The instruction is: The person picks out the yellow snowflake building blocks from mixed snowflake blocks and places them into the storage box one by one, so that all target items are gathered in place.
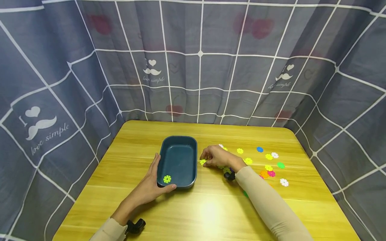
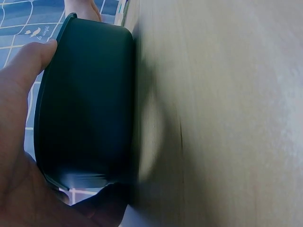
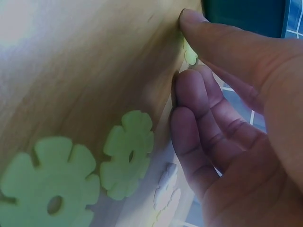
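A dark blue rectangular tray [image 1: 178,160] stands on the table, with a yellow-green flower-shaped disc [image 1: 167,179] inside near its front left corner. My left hand [image 1: 152,185] grips that corner, thumb [image 2: 40,59] at the front rim and fingers along the left side. Just right of the tray, my right hand [image 1: 215,155] pinches another yellow-green flower disc [image 1: 203,162], low over the table. In the right wrist view, this disc [image 3: 190,54] shows between thumb and fingers, partly hidden. Two more yellow-green discs [image 3: 128,155] lie close to that hand.
Flower discs are scattered over the right of the wooden table [image 1: 193,214]: a blue one [image 1: 260,149], a green one [image 1: 280,165], a white one [image 1: 284,182], a pink one [image 1: 271,173] and several yellow ones. The right forearm covers some. A grey checked curtain [image 1: 187,70] surrounds the table.
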`<state>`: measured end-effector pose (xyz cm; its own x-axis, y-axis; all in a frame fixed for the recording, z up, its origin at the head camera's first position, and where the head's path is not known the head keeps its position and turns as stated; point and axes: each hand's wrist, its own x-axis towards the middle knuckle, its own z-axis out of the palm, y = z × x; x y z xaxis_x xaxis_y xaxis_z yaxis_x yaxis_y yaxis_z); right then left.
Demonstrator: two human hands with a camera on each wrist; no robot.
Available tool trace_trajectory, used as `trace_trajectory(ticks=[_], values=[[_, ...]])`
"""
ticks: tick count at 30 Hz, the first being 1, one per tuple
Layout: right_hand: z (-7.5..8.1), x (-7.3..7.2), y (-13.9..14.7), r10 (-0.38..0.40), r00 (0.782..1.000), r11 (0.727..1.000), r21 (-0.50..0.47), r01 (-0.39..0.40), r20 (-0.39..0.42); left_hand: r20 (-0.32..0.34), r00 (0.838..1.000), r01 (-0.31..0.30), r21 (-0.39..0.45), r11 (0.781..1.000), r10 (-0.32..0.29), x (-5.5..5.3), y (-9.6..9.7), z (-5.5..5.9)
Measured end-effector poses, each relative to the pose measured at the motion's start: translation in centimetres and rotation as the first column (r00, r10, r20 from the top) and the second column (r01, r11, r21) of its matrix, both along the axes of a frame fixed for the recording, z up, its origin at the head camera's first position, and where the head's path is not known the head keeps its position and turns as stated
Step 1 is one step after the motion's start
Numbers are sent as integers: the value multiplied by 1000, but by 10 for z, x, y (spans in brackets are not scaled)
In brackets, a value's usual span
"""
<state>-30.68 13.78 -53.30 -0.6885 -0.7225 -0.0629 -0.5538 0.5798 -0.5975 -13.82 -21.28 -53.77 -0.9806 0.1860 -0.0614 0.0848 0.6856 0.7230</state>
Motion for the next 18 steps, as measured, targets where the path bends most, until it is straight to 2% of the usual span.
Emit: trace_trajectory(ticks=[9,18], values=[[-1,1,0,1,1000,1000,25,0,-21,3,1000,-4,-4,1000,4,1,1,0],[3,3,-1,-22,1000,999,24,22,6,-6,1000,10,-34,999,-11,-2,1,3]])
